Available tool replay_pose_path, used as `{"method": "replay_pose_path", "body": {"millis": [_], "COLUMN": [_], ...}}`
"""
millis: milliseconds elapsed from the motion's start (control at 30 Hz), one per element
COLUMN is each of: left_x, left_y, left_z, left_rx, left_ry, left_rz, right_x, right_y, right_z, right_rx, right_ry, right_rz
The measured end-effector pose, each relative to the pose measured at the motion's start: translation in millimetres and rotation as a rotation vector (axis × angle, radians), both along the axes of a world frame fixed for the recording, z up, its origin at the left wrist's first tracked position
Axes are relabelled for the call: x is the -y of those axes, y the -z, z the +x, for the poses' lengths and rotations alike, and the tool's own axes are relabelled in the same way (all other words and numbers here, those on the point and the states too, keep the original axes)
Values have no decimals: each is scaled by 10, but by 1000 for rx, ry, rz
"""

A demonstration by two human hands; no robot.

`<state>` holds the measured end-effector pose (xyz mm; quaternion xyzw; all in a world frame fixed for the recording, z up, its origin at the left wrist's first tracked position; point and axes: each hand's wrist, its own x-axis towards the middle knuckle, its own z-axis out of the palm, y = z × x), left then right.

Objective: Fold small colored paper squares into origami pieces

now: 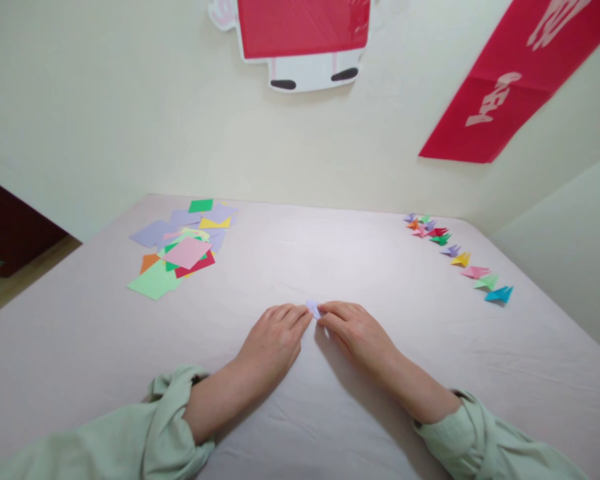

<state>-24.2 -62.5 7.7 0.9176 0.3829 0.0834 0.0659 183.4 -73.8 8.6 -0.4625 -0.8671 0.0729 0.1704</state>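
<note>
A small folded piece of lavender paper [313, 308] lies at the middle of the table, between the fingertips of both hands. My left hand [276, 333] presses its left side, fingers together. From the right, my right hand [354, 328] pinches the paper's other side between thumb and fingers. The fingertips cover part of the paper, so its full shape is hidden.
Loose colored paper sheets [187, 253] lie in an overlapping pile at the left. Along the right side runs a row of several small folded paper shapes [461, 259]. A pale cloth covers the table [310, 253], whose far edge meets the wall.
</note>
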Motion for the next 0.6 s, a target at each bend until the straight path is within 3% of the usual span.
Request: {"method": "replay_pose_path", "body": {"millis": [267,600], "left_x": [-30,-143], "left_y": [-52,1], "left_z": [-8,-89], "left_rx": [-58,206], "left_ry": [-76,-77], "left_rz": [-32,-157], "right_x": [20,61], "right_y": [-45,-43], "right_z": [-21,-119], "right_rx": [33,167], "right_ry": [0,64], "right_rz": [20,47]}}
